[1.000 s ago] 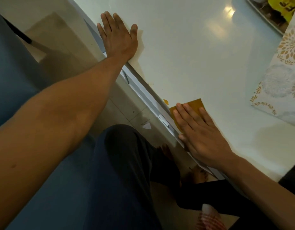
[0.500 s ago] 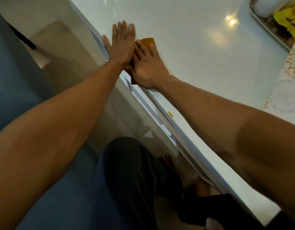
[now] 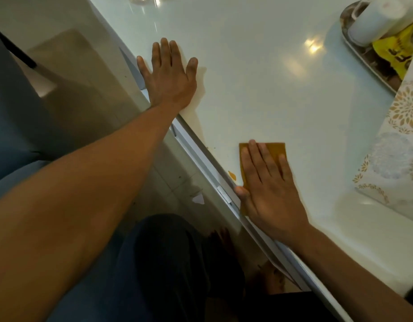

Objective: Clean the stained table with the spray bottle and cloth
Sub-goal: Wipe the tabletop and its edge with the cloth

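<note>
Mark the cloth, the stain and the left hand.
cloth (image 3: 274, 148), head view, bare far corner past the fingertips.
stain (image 3: 232, 175), head view, middle of the orange blot at the table edge.
left hand (image 3: 169, 77), head view, back of the hand.

I see the table (image 3: 259, 73) top as smooth, glossy white, throwing back soft highlights from lamps; its near edge looks like pale satin metal or plastic trim, I cannot tell which. The cloth (image 3: 274, 148) under my right hand (image 3: 270, 196) is matt, mustard-coloured fabric, folded flat. A small yellow stain (image 3: 232, 175) sits wet-looking beside it. At far right a tray (image 3: 368, 59) has a dull metallic rim, and a patterned cover (image 3: 400, 145) looks like smooth printed cloth or plastic
</note>
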